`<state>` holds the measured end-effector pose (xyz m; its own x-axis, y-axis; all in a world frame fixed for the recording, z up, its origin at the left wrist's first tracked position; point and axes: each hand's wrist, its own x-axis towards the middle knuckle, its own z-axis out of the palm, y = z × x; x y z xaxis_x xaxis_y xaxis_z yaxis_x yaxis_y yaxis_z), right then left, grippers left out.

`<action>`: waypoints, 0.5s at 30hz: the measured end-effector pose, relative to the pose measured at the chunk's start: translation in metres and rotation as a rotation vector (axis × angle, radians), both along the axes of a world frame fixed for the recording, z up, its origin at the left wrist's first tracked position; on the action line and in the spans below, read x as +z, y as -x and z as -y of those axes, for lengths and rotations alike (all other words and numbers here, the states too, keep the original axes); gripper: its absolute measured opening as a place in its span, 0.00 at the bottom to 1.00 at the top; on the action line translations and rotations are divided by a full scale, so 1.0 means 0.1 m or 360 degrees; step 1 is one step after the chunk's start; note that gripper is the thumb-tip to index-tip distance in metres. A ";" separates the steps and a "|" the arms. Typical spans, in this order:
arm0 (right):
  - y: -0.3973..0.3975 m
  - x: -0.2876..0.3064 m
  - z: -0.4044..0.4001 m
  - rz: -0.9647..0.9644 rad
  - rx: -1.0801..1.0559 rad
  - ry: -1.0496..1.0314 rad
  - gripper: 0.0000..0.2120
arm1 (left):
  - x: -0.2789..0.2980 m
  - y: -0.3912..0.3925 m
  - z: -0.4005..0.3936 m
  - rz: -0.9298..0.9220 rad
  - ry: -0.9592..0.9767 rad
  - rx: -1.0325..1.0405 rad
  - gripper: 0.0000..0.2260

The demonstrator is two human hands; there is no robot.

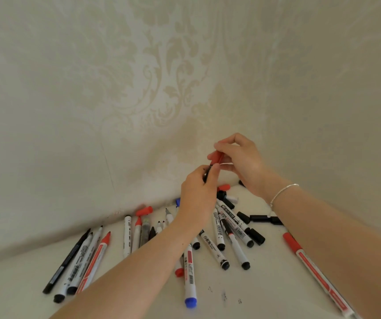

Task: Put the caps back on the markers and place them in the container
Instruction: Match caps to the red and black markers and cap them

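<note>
Red cap (216,157) up in the air, pinched in the right hand (240,161), and just below it the left hand (197,192) is curled round a dark marker (206,173) with only its top poking out of the fist. Cap and tip are almost touching, lined up but not pushed home as far as I can tell; fingers hide the joint. So both grips are closed on something: right on the cap, left on the marker barrel. A thin silver bracelet (281,194) sits on the right wrist.

Under the hands, the white surface (265,284) is a scatter. Plenty of markers lie uncapped, tips bare: a row of them left of centre, a black pen (66,261) and a red marker (94,261) further left, and a long red marker (316,272) far out on the right under the forearm. A blue-ended marker (188,277) lies nearest to me. Loose caps too: a red one (144,211) near the wall, black ones (259,218) to the right, well apart from any barrel.

No container anywhere that I can see, and nothing looks put away. My read: this is early going, one cap being fitted, nearly the whole pile left to cap and stow. Patterned cream wallpaper (161,88) fills everything behind.
</note>
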<state>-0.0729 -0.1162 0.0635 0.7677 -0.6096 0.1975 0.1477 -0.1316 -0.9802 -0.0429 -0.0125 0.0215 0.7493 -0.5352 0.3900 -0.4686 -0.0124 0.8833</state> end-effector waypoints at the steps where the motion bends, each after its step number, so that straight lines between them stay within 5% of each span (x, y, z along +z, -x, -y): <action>1: -0.01 0.00 -0.02 0.0000 -0.0033 0.0040 0.03 | 0.00 0.00 0.02 -0.0021 0.0018 0.0009 0.13; 9: -0.10 -0.07 -0.10 -0.0089 -0.0233 0.0147 0.04 | 0.00 -0.02 0.07 -0.0154 0.0115 0.0062 0.13; 15: 0.02 -0.21 -0.01 -0.0438 -0.0188 0.0403 0.09 | -0.12 -0.18 0.02 -0.0165 -0.0378 -0.0158 0.19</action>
<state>-0.0746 -0.1150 0.0429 0.7406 -0.6551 0.1496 -0.1468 -0.3749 -0.9154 -0.0254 -0.0148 0.0096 0.7178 -0.6755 0.1689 -0.3852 -0.1832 0.9045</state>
